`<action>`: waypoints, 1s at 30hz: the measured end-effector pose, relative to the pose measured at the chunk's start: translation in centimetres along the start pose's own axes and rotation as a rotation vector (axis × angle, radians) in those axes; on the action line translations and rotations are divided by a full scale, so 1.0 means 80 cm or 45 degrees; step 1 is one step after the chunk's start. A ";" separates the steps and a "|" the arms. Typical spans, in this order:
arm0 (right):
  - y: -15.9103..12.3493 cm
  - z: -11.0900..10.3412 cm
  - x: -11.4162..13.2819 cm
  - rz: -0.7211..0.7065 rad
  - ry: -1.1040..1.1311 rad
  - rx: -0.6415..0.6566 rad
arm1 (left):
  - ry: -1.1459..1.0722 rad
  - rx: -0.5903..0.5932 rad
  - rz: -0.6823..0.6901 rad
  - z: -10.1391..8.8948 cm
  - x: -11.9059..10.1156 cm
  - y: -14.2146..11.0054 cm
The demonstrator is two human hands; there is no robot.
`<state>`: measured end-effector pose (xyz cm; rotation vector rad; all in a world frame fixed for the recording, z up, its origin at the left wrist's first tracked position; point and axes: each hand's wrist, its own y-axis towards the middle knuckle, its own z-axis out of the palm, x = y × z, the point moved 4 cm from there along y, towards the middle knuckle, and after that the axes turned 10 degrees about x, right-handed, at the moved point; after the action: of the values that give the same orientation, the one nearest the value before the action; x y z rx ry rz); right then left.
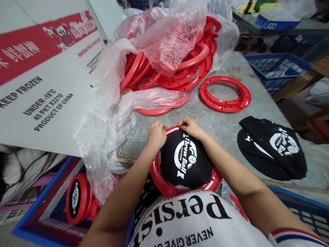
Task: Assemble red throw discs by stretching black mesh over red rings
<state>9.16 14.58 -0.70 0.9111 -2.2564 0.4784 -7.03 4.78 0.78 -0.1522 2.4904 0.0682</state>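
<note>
A red plastic ring (159, 175) leans against my body at the table's front edge. Black fabric (202, 164) printed "Throw Ball" in white lies across its opening. At the ring's far rim, my left hand (157, 135) is closed on the upper left. My right hand (191, 128) pinches the rim and the fabric's edge just beside it. The fingertips of the two hands are a short way apart. Some of the ring's near side is hidden by my shirt and by the fabric.
Red rings (190, 73) lie heaped under clear plastic (169, 41). One loose ring (245, 97) and black printed fabric pieces (272, 151) rest on the grey table (262, 106). A carton (56, 113) stands left; a blue crate (33, 224) below holds finished-looking red-and-black discs (77, 199).
</note>
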 end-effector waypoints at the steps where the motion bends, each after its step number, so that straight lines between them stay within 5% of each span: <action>1: 0.002 -0.002 0.005 -0.023 -0.017 0.033 | 0.042 0.023 -0.010 0.000 0.001 -0.004; 11: 0.031 0.009 0.038 -0.159 -0.080 0.355 | -0.105 0.150 -0.053 0.022 0.006 0.004; 30: 0.020 0.023 0.016 -0.169 0.015 0.260 | -0.207 0.099 -0.194 0.021 0.004 -0.002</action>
<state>6.51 14.10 -1.28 1.1491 -2.1476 0.6600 -6.29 4.74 -0.74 -0.2912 2.3074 -0.0771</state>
